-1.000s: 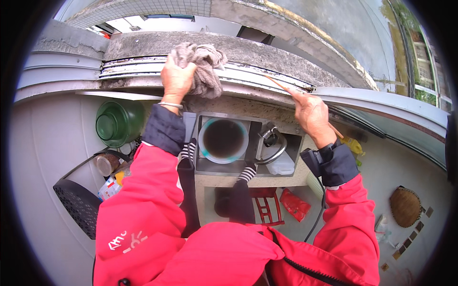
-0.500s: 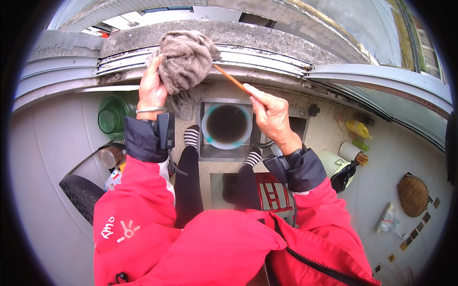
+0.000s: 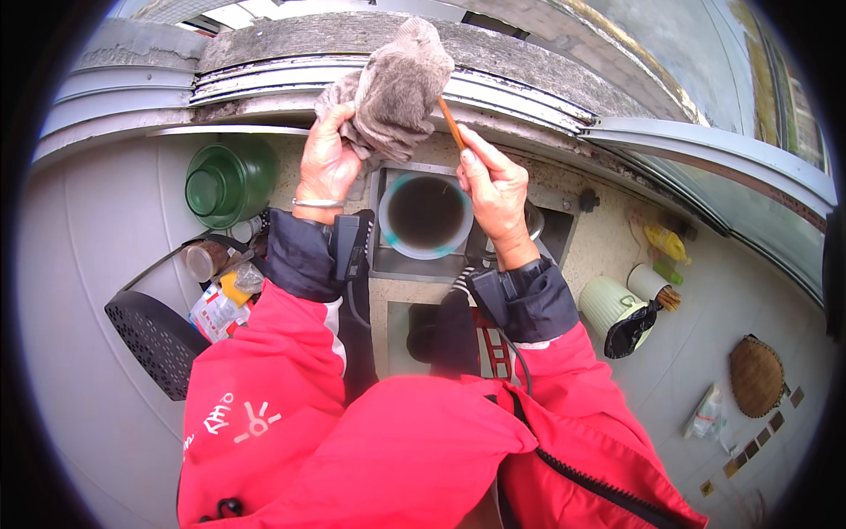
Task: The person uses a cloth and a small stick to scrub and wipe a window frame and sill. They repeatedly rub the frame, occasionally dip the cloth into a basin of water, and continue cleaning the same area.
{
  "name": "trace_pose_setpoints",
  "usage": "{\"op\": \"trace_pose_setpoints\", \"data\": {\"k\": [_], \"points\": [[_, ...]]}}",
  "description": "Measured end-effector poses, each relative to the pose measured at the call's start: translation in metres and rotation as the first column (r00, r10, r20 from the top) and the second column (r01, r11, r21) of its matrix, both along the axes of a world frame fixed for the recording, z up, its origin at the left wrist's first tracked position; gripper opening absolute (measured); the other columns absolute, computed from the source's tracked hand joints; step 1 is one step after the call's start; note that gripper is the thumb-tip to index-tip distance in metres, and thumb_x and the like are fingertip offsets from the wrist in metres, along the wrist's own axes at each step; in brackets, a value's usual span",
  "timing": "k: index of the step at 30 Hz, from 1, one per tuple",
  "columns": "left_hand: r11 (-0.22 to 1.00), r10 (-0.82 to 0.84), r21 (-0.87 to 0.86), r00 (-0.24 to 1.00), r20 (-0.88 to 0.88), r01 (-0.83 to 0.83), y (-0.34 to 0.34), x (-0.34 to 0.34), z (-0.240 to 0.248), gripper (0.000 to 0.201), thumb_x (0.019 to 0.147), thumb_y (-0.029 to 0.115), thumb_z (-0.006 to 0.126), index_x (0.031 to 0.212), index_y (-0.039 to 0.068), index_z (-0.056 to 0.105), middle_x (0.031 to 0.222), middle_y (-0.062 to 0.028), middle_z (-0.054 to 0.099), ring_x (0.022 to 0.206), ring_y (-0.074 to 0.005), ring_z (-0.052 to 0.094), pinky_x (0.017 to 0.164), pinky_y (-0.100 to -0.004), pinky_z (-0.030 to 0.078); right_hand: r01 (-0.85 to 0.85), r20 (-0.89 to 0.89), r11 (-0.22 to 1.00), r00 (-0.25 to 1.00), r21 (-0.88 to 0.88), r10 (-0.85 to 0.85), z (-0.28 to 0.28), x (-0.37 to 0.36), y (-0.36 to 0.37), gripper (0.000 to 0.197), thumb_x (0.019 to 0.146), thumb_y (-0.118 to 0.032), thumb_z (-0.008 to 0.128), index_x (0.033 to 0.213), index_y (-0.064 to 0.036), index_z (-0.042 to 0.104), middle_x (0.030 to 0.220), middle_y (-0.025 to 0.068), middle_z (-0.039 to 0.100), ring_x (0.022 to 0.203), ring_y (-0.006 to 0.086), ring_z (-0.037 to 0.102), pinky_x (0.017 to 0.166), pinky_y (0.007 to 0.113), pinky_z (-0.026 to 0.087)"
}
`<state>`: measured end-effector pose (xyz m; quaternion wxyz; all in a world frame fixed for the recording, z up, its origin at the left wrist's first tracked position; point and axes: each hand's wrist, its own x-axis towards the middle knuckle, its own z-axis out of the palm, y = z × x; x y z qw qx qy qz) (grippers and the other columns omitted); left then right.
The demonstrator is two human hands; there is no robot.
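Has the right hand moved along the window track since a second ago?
Yes. The right hand, holding a thin stick, has moved left along the window track, now beside the grey rag.

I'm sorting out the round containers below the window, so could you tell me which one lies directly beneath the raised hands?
The light-rimmed basin of dark liquid, between the wrists; the green bowl-shaped container sits off to the left, the pale ribbed pot to the right.

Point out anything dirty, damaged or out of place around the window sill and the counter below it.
The grey concrete window sill looks stained, and the white metal window track below it is grimy with dark streaks. The left hand holds a crumpled grey-brown cloth near it; the right hand holds a thin orange stick. Nothing looks spilled.
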<state>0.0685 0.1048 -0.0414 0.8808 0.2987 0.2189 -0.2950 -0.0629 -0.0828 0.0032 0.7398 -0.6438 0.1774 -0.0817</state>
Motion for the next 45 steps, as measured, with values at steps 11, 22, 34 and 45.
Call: {"op": "trace_pose_setpoints", "data": {"k": [11,22,34,45], "points": [[0.958,0.167,-0.222,0.982,-0.091,-0.183,-0.031,-0.022,0.064,0.051,0.088,0.016,0.056,0.137,0.004,0.047,0.137,-0.0159,0.053,0.130,-0.0338,0.046,0.113,-0.0541,0.030,0.006,0.148,1.000,0.989,-0.015,-0.003,0.061,-0.009,-0.027,0.031,0.092,0.001,0.059,0.123,0.0015,0.063,0.074,0.0038,0.062,0.061,0.0073,0.053,0.055,0.021,0.044],[0.969,0.231,-0.109,0.967,0.105,-0.220,-0.053,0.019,0.046,0.034,0.090,0.008,0.058,0.124,0.000,0.055,0.121,-0.0137,0.062,0.115,-0.0277,0.059,0.103,-0.0443,0.046,-0.120,-0.401,0.791,0.901,-0.599,-0.166,0.048,-0.023,-0.114,0.026,0.090,-0.010,0.064,0.114,-0.0134,0.072,0.070,-0.0011,0.065,0.062,0.0085,0.058,0.062,0.025,0.048],[0.960,0.248,-0.137,0.969,-0.001,-0.246,-0.045,0.035,0.056,0.028,0.094,0.012,0.052,0.117,0.000,0.059,0.116,-0.0141,0.065,0.112,-0.0286,0.061,0.100,-0.0451,0.047,-0.564,-0.531,0.512,0.817,-0.648,0.227,0.002,-0.011,-0.052,0.023,0.088,-0.019,0.062,0.108,-0.0219,0.073,0.094,0.0120,0.071,0.084,0.0341,0.069,0.073,0.041,0.056],[0.942,0.142,-0.316,0.987,0.075,-0.111,-0.042,-0.051,0.111,0.052,0.092,0.020,0.050,0.139,0.000,0.043,0.136,-0.0157,0.054,0.123,-0.0298,0.054,0.107,-0.0454,0.042,0.311,0.010,0.821,0.937,-0.478,-0.349,-0.031,-0.051,-0.033,0.026,0.091,0.000,0.060,0.116,-0.0009,0.068,0.074,0.0048,0.067,0.061,0.0066,0.056,0.057,0.024,0.046]]}}
